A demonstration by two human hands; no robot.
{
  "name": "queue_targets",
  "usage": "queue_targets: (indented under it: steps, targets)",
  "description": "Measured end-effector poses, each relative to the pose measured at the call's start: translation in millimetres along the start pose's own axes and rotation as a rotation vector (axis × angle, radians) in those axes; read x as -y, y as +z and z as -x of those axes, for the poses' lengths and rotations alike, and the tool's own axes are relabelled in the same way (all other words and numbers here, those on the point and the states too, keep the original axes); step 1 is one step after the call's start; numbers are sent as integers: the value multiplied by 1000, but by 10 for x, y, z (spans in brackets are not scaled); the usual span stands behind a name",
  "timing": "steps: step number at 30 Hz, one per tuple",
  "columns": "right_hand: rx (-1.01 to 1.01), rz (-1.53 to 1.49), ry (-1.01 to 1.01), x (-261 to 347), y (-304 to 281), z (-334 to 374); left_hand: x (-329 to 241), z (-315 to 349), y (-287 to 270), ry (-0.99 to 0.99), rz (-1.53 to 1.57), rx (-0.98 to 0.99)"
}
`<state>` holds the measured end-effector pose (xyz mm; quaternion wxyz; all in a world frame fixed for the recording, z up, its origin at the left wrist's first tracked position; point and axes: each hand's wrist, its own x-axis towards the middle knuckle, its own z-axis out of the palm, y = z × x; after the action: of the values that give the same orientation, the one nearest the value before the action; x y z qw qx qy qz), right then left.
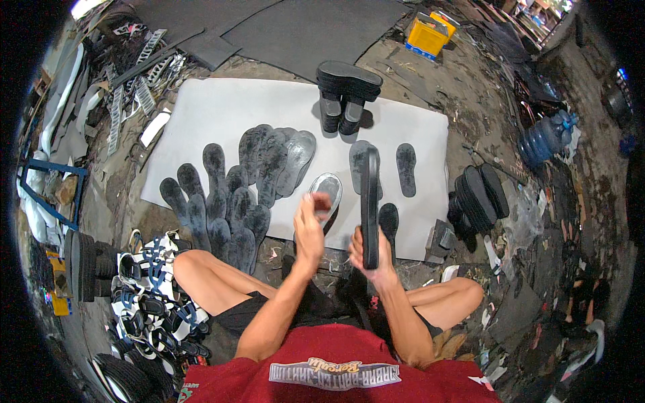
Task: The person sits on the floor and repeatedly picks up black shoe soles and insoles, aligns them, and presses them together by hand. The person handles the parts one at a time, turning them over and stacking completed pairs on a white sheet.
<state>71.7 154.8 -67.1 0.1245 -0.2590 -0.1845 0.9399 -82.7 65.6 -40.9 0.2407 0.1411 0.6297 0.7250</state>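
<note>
My right hand [373, 256] is closed round the lower end of a thick black sandal sole [369, 201], held upright on edge. My left hand [309, 232] is raised beside it, its fingers apart and partly smeared by motion. Just beyond those fingers is a sole with a shiny grey face [327, 184]; the hand overlaps its lower part, and I cannot tell whether they touch. Behind the held sole lies a flat grey sole [358, 153], partly covered by it. A smaller dark sole [388, 218] lies close to my right hand.
A white sheet [201, 101] lies on the ground, with several dark soles [216, 178] overlapping at its left. Stacked soles [349, 79] stand at its far edge, more [478, 195] at right. Sandal straps [151, 289] pile by my left knee. A blue water jug [539, 142] lies far right.
</note>
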Motion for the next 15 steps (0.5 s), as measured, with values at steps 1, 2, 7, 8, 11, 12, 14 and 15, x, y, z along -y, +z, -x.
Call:
queue_targets:
  steps: [1, 2, 7, 8, 11, 12, 14, 15]
  targets:
    - [44, -36, 72, -36, -23, 116, -124, -148, 1, 4, 20, -14]
    - [90, -76, 151, -85, -35, 215, -291, -232, 47, 41, 85, -44]
    - [192, 175, 427, -149, 167, 465, -713, -344, 54, 302, -158, 124]
    - [156, 287, 343, -150, 211, 505, -704, -328, 30, 281, -181, 89]
    - [88, 418, 78, 57, 673, 734, -642, -343, -49, 351, -197, -81]
    - [151, 590, 62, 138, 725, 749, -668, -322, -46, 345, -189, -117]
    - [266, 937, 19, 288, 777, 774, -723, -289, -11, 329, -165, -178]
    - [195, 939, 17, 220, 868, 782, -694, -317, -2, 403, -172, -231]
